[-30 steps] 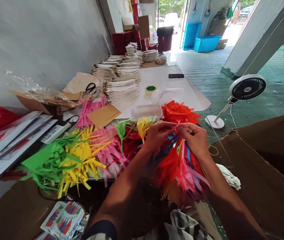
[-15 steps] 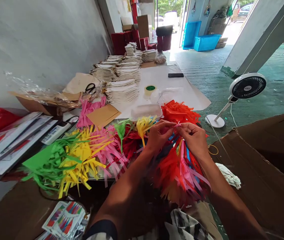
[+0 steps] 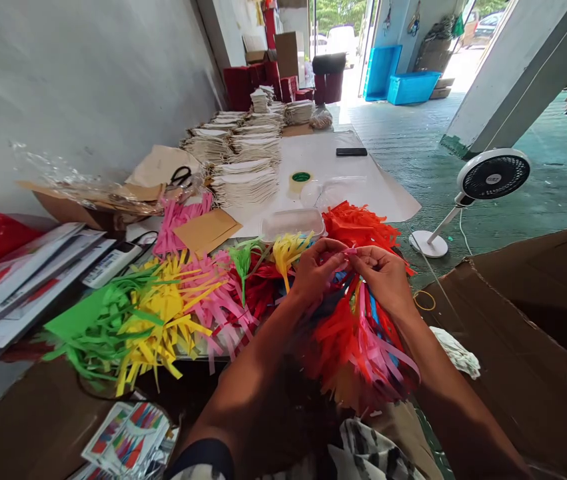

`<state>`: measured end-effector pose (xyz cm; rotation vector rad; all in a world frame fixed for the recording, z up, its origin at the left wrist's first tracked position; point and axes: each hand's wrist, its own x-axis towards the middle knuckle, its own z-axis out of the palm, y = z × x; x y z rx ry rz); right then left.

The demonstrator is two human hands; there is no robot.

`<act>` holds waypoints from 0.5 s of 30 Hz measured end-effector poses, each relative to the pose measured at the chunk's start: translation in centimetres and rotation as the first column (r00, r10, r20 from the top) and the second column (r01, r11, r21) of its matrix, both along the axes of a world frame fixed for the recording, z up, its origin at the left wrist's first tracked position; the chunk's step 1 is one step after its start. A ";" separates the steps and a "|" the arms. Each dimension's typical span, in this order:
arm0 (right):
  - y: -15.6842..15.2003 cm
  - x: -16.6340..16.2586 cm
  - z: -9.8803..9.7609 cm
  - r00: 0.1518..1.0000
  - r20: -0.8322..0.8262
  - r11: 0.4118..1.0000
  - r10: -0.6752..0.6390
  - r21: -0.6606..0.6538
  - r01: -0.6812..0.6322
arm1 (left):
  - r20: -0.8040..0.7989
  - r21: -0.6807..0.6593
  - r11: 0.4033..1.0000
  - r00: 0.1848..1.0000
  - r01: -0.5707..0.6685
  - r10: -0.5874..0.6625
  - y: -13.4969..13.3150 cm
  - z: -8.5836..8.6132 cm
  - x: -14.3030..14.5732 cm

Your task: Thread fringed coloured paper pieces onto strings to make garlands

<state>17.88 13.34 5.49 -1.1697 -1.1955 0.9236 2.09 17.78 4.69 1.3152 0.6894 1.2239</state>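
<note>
Both hands meet over the near table edge, fingertips pinched close together. My left hand point(image 3: 319, 268) and my right hand point(image 3: 380, 275) grip the twisted top of a pink paper tassel point(image 3: 350, 252) between them. Its pink strips appear to hang below my right hand, among a bundle of red, pink and blue fringe point(image 3: 363, 353). Left of my left hand lie a yellow tassel point(image 3: 288, 253) and a green tassel point(image 3: 244, 261). Red-orange fringed paper point(image 3: 360, 225) is heaped just beyond my fingers.
Green fringed paper point(image 3: 93, 320), yellow fringe point(image 3: 166, 307) and pink fringe point(image 3: 223, 293) spread leftward. Behind them stand a clear plastic box point(image 3: 290, 223), a tape roll point(image 3: 301, 180), a phone point(image 3: 351, 152) and white stacks point(image 3: 243, 180). A fan point(image 3: 493, 177) is at right.
My hands have shifted very slightly left, still pinching the pink tassel's top. The surrounding things stay in place.
</note>
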 end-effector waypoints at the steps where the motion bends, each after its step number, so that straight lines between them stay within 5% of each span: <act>1: 0.0 0.0 -0.1 1.000 0.000 1.000 0.007 -0.004 -0.007 | 0.039 -0.054 0.998 0.999 0.029 -0.027 -0.1 0.2 0.0; 9: 0.1 0.0 0.1 0.991 0.085 0.994 -0.107 -0.013 0.109 | 0.026 -0.221 0.940 0.965 0.260 -0.260 -0.7 1.5 -0.5; 15: -0.3 -0.3 0.8 0.995 0.047 0.996 -0.091 -0.002 0.091 | 0.091 -0.244 0.948 0.978 0.206 -0.189 -0.1 1.1 -0.3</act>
